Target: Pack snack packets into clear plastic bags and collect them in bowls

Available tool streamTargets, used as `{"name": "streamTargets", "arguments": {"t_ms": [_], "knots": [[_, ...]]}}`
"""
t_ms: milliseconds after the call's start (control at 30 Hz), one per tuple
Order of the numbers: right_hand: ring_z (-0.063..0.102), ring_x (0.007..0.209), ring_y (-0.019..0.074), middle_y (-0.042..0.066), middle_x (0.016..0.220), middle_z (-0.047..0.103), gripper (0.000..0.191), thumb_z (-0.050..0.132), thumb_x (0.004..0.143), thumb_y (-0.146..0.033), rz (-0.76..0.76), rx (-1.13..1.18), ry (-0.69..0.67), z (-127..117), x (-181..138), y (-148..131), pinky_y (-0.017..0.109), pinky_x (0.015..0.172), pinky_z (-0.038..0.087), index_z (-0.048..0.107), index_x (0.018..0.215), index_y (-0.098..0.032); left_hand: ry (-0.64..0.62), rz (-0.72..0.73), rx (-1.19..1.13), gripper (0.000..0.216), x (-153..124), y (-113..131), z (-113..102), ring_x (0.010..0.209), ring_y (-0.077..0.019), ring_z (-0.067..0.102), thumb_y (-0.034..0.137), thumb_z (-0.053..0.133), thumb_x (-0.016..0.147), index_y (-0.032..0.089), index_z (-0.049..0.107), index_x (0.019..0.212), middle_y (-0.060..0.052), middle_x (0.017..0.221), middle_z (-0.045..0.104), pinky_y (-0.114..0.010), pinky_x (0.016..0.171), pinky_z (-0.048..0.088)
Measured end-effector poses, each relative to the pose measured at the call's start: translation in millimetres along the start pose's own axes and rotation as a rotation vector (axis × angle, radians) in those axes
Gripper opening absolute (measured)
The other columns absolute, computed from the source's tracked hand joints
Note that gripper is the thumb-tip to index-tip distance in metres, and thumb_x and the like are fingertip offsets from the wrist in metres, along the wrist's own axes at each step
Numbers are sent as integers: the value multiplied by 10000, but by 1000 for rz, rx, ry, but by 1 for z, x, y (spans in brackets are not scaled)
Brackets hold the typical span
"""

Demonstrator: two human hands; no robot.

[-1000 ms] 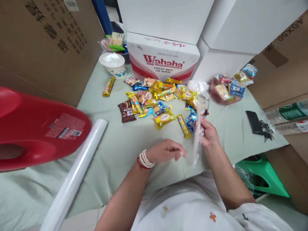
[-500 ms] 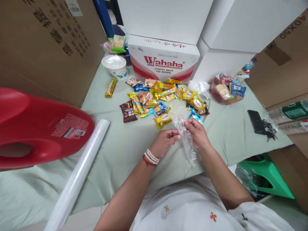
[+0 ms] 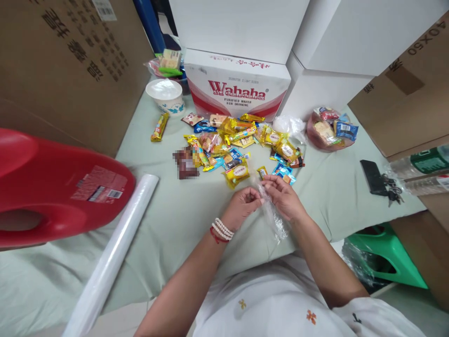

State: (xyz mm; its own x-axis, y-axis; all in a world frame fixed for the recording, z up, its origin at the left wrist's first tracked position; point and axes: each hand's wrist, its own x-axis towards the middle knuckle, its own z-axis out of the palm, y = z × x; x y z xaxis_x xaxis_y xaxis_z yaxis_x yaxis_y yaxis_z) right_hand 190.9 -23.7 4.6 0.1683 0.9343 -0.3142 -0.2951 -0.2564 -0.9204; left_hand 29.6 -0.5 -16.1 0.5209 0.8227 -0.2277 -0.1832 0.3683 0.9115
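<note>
Between my two hands is a clear plastic bag (image 3: pixel 274 223), limp and crumpled, its lower end hanging toward the table's front edge. My left hand (image 3: pixel 243 204), with a beaded bracelet at the wrist, pinches the bag's left side between thumb and fingers. On the other side, my right hand (image 3: pixel 280 195) has its fingers closed on the bag's upper part. Just beyond my hands lies a loose pile of wrapped snacks (image 3: pixel 242 135). A yellow-wrapped snack (image 3: pixel 237 173) is nearest to my left hand, and a blue snack packet (image 3: pixel 285 173) lies by my right fingertips.
A paper tub (image 3: pixel 166 97) and a Wahaba water carton (image 3: pixel 238 89) stand at the back. Right of them is a bowl of snacks (image 3: pixel 330 131). A phone (image 3: pixel 373 178) with keys lies at the right. A plastic roll (image 3: pixel 115 248) and a red plastic object (image 3: pixel 63 187) occupy the left.
My right hand has shifted slightly left, closer to my left hand. The bag's top has narrowed and drawn together, uncovering a small yellow packet behind it.
</note>
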Motion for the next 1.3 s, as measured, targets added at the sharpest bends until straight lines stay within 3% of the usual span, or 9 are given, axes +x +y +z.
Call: {"name": "streamTargets", "arguments": {"t_ms": [133, 233, 333, 433, 533, 733, 900, 1100, 1300], "knots": [[650, 866, 163, 24, 977, 706, 499, 924, 606, -365, -24, -21, 36, -2, 2, 4, 284, 783, 525, 685, 1024, -234, 104, -31, 5, 406, 2, -6, 1, 489, -50, 423, 399, 883, 642, 187, 583, 814, 60, 680, 561, -191, 455, 322], [644, 867, 179, 33, 962, 700, 428, 849, 716, -479, -61, -132, 38, -3, 0, 2, 318, 807, 524, 680, 1019, -228, 71, -71, -11, 389, 2, -6, 0, 454, -54, 418, 464, 847, 660, 163, 637, 789, 27, 653, 610, -204, 422, 316], [630, 1056, 234, 78, 1111, 691, 357, 716, 858, -546, -270, -422, 77, -4, -10, -5, 375, 895, 518, 698, 1022, -230, 73, -74, -19, 414, 2, -3, 0, 449, -51, 412, 500, 844, 649, 149, 662, 775, 13, 647, 647, -208, 425, 323], [575, 1222, 271, 92, 1255, 660, 307, 766, 833, -484, -477, -670, 65, -6, -17, -9, 403, 963, 498, 721, 1026, -249, 60, -71, 0, 442, 1, 0, 1, 458, -46, 410, 537, 833, 669, 138, 693, 796, 8, 662, 660, -207, 433, 318], [640, 1064, 246, 74, 1077, 708, 216, 712, 880, -447, -438, -691, 51, -10, -18, -7, 390, 919, 506, 724, 916, -234, 74, -45, -1, 433, -1, 2, 1, 456, -44, 404, 538, 819, 695, 137, 709, 815, 1, 677, 675, -207, 436, 310], [614, 908, 213, 68, 1033, 653, 283, 630, 928, -476, -520, -746, 436, -19, -26, -18, 344, 777, 520, 690, 1030, -219, 71, -7, -19, 365, -3, 5, -1, 441, -41, 401, 479, 794, 737, 132, 708, 814, -26, 713, 710, -216, 445, 299], [603, 951, 251, 81, 969, 695, 291, 669, 900, -512, -551, -953, 174, -10, -31, -12, 385, 855, 489, 717, 949, -229, 42, 6, -34, 287, -3, 6, 0, 460, -54, 408, 416, 760, 759, 141, 718, 825, -21, 712, 707, -224, 462, 297], [529, 686, 167, 9, 760, 633, 289, 650, 872, -493, -220, -607, 99, -18, -17, 5, 289, 666, 432, 676, 865, -204, 170, 45, -155, 70, -5, 3, 0, 608, -88, 496, 224, 702, 702, 164, 679, 677, 6, 677, 635, -209, 578, 386], [504, 678, 142, -25, 744, 560, 289, 667, 859, -494, -279, -372, 197, -25, -28, -9, 263, 650, 442, 571, 819, -224, 302, -63, -466, 153, -6, 12, 6, 841, -174, 680, 217, 719, 670, 169, 575, 657, -42, 860, 699, -310, 774, 567]]}}
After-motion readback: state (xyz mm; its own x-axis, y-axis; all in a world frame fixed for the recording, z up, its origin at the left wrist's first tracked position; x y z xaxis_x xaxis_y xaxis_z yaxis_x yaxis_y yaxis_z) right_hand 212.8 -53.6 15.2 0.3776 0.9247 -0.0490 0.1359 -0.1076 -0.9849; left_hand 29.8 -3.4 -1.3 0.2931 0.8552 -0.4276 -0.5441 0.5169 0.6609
